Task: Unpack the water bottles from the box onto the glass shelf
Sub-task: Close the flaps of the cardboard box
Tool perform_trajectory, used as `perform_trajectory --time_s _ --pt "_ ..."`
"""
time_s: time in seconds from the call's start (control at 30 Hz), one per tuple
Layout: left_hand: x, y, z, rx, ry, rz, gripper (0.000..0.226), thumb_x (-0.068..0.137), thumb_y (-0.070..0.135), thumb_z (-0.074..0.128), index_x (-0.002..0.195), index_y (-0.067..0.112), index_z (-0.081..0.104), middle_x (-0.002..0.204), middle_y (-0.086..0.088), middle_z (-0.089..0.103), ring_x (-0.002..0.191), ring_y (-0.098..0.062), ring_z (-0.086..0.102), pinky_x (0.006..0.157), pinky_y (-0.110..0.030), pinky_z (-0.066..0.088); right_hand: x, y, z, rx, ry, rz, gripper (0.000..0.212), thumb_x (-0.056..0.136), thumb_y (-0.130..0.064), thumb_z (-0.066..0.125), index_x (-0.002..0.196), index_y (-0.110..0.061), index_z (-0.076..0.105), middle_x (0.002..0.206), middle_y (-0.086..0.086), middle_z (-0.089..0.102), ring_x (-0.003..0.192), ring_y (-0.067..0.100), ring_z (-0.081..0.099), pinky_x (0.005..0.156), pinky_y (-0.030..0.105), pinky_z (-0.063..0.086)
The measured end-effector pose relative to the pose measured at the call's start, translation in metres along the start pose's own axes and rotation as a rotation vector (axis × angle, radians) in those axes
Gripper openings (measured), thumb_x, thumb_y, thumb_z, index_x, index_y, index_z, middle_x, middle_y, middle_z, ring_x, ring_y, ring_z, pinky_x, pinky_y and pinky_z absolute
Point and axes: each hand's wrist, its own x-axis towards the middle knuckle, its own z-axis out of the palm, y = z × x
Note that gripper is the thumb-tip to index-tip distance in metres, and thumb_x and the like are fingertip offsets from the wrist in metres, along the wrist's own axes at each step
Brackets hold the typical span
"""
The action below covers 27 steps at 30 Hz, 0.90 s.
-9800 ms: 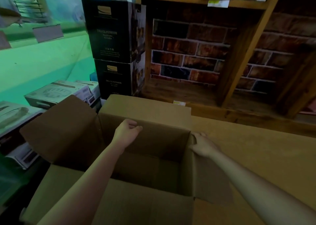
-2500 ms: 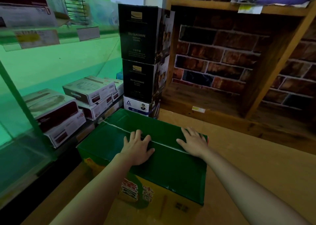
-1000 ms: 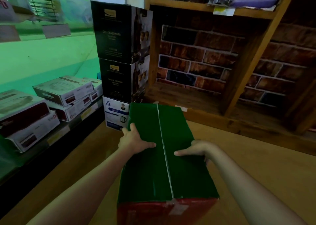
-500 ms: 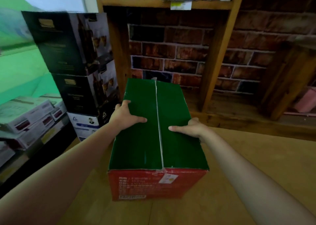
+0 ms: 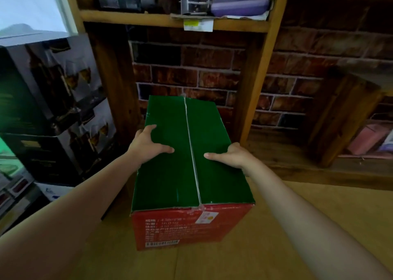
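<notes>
- Two bare forearms reach in from the near edge toward the box (image 5: pixel 192 173), which serves as the landmark for everything else.
- On the near end of the box, a red panel carries printed text and a barcode; its base sits on the tan tabletop (image 5: pixel 297 226).
- Along the top of the box, the green flaps meet at a taped centre seam, unbroken as far as I can see, so the water bottles are presumably inside and none shows.
- At the left edge of the box, the left hand (image 5: pixel 146 145) grips the side, thumb flat across the green top, fingers curled over the rim.
- At the right edge, the right hand (image 5: pixel 230 155) does the same, thumb on top pointing at the seam, fingers wrapped down the side out of sight.
- Judging by this, the step in hand is positioning the sealed box; unpacking has not begun.
- Next, I judge, the hands must release the sides and break the tape to lift the flaps.
- Left of the box stand stacked dark cartons (image 5: pixel 49 109).
- Beyond the box rise a brick wall (image 5: pixel 191 71) and a wooden shelf (image 5: pixel 170 21); no glass shelf is plainly identifiable.
</notes>
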Motion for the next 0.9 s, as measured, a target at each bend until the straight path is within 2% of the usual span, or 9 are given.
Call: perform_trajectory --time_s 0.17,0.27,0.37,0.47,0.57,0.63,0.8,0.9 --pt "0.038 0.012 0.003 -0.120 -0.040 0.018 0.097 0.068 0.027 0.083 0.146 0.026 0.025 0.152 -0.006 0.021 0.133 -0.031 0.035 0.107 -0.043 0.038 0.033 -0.008 -0.010 -0.055 0.091 0.009 0.105 0.072 -0.073 0.058 0.145 -0.005 0.026 0.145 0.011 0.040 0.127 0.029 0.046 0.097 0.039 0.047" --pt "0.064 0.011 0.010 -0.184 -0.087 0.038 0.097 0.069 0.027 0.082 0.146 0.029 0.023 0.153 -0.004 0.016 0.134 -0.030 0.033 0.108 -0.044 0.038 0.056 -0.009 -0.011 -0.012 0.127 0.016 0.104 0.070 -0.073 0.059 0.147 -0.011 0.024 0.145 0.010 0.040 0.131 0.031 0.042 0.101 0.043 0.045" --pt "0.093 0.010 0.021 -0.208 -0.140 0.043 0.097 0.070 0.029 0.081 0.147 0.031 0.022 0.154 -0.001 0.012 0.137 -0.029 0.029 0.109 -0.045 0.037 0.078 -0.006 -0.009 0.026 0.168 0.006 0.098 0.073 -0.071 0.058 0.149 -0.024 0.017 0.148 0.008 0.039 0.134 0.032 0.038 0.104 0.045 0.042" --pt "0.119 0.003 0.034 -0.199 -0.194 0.036 0.097 0.069 0.028 0.082 0.146 0.033 0.023 0.157 0.001 0.006 0.140 -0.029 0.024 0.111 -0.048 0.034 0.096 0.000 -0.001 -0.018 0.179 0.024 0.081 0.081 -0.066 0.053 0.147 -0.033 0.020 0.148 0.013 0.036 0.132 0.035 0.039 0.101 0.042 0.043" --pt "0.142 -0.003 0.045 -0.183 -0.231 0.031 0.092 0.071 0.029 0.080 0.145 0.033 0.026 0.157 0.002 0.000 0.143 -0.029 0.018 0.112 -0.047 0.032 0.117 0.007 0.009 -0.047 0.205 0.024 0.059 0.085 -0.061 0.051 0.136 -0.036 0.033 0.136 0.017 0.044 0.116 0.035 0.051 0.087 0.038 0.048" --pt "0.158 -0.005 0.049 -0.168 -0.240 0.016 0.090 0.072 0.031 0.079 0.146 0.031 0.027 0.157 0.001 -0.001 0.144 -0.029 0.016 0.113 -0.046 0.031 0.132 0.004 0.011 -0.071 0.237 0.017 0.054 0.086 -0.060 0.050 0.132 -0.036 0.037 0.133 0.017 0.044 0.119 0.036 0.047 0.088 0.038 0.046" --pt "0.185 -0.017 0.057 -0.120 -0.267 -0.012 0.090 0.076 0.037 0.075 0.148 0.031 0.023 0.157 -0.004 -0.004 0.145 -0.031 0.010 0.115 -0.045 0.023 0.163 -0.010 0.006 -0.232 0.198 -0.014 0.061 0.088 -0.058 0.049 0.142 -0.036 0.033 0.147 0.017 0.033 0.135 0.038 0.031 0.104 0.044 0.040" --pt "0.196 -0.016 0.063 -0.106 -0.277 -0.009 0.092 0.077 0.039 0.074 0.149 0.031 0.019 0.156 -0.009 -0.001 0.143 -0.034 0.015 0.115 -0.044 0.024 0.163 -0.013 -0.002 -0.313 0.122 -0.029 0.067 0.088 -0.064 0.042 0.147 -0.036 0.026 0.159 0.015 0.004 0.145 0.036 0.012 0.114 0.045 0.027"
